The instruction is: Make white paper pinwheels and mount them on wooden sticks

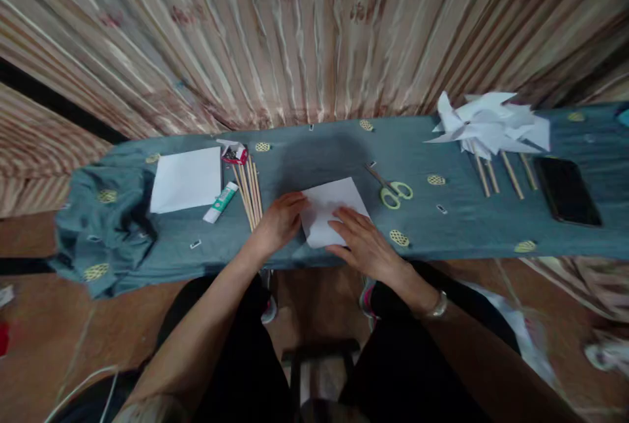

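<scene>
A white sheet of paper [322, 210] lies on the cloth-covered table in front of me, slightly turned. At its left edge, my left hand [279, 223] has its fingers closed on the paper. My right hand [363, 244] rests flat across the right part of the sheet, fingers spread. Just beyond the right hand lie scissors [392, 192] with pale green handles. Several thin wooden sticks [249, 194] are beside the left hand, and a green-and-white glue stick [221, 203] lies left of them.
A stack of white paper [187, 181] lies at the left, with a small red box [234, 153] near its corner. Several white paper pinwheels [491, 123] on sticks are at the right, next to a black phone [567, 190]. A curtain [314, 36] hangs behind the table.
</scene>
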### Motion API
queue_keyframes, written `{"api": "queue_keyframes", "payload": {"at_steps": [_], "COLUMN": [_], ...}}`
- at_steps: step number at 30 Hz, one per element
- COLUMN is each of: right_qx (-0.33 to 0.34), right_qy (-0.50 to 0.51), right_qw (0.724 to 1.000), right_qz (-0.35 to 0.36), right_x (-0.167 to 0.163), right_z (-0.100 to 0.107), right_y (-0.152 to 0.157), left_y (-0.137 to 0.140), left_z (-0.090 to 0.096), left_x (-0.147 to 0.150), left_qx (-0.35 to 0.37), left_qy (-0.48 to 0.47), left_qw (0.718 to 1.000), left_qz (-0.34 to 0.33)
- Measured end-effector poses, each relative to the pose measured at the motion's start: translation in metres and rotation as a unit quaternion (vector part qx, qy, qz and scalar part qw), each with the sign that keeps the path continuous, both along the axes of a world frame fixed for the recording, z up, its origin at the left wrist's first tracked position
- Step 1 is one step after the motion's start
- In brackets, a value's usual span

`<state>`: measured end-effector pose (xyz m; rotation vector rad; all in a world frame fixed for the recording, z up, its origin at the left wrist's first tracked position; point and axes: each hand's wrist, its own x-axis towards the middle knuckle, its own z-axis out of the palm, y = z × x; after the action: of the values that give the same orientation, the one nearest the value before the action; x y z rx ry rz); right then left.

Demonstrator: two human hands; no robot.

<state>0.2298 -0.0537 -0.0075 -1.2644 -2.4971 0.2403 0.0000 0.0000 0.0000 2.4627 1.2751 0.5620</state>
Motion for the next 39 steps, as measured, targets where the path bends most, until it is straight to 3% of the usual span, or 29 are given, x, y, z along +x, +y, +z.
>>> {"api": "queue_keyframes", "payload": {"at_steps": [7,12,18,22,26,29,31,35,39], "right_qx": [-0.079,-0.153,-0.213,-0.203,-0.182,-0.180,-0.180,-0.167,-0.156], "right_qy": [0.094,0.179,0.220,0.251,0.233,0.188,0.167,0.149,0.138], "right_qw": [0.992,0.971,0.952,0.943,0.944,0.947,0.947,0.943,0.941], "right_qz": [0.010,0.031,-0.010,-0.087,-0.148,-0.187,-0.207,-0.247,-0.267], "right_x": [-0.016,-0.026,-0.007,0.000,-0.010,-0.018,-0.022,-0.025,-0.024], "right_z": [0.020,0.037,0.030,0.021,0.017,0.015,0.013,0.007,0.005], "right_y": [0.010,0.005,0.004,0.015,0.032,0.043,0.046,0.046,0.043], "left_y": [0.015,0.027,0.025,0.014,0.002,-0.007,-0.014,-0.035,-0.057], "left_z": [0.027,0.038,0.031,0.023,0.010,-0.001,-0.005,-0.008,-0.015], "left_x": [0.007,0.025,0.029,0.024,0.013,0.005,0.003,0.014,0.027], "left_qx": [-0.009,-0.008,-0.058,-0.087,-0.109,-0.106,-0.062,0.064,0.063], "left_qy": [-0.058,-0.138,-0.196,-0.209,-0.160,-0.139,-0.130,-0.092,-0.008], "left_qw": [0.996,0.983,0.970,0.964,0.972,0.976,0.981,0.993,0.996], "left_qz": [0.073,0.124,0.130,0.136,0.132,0.130,0.132,0.035,-0.055]}}
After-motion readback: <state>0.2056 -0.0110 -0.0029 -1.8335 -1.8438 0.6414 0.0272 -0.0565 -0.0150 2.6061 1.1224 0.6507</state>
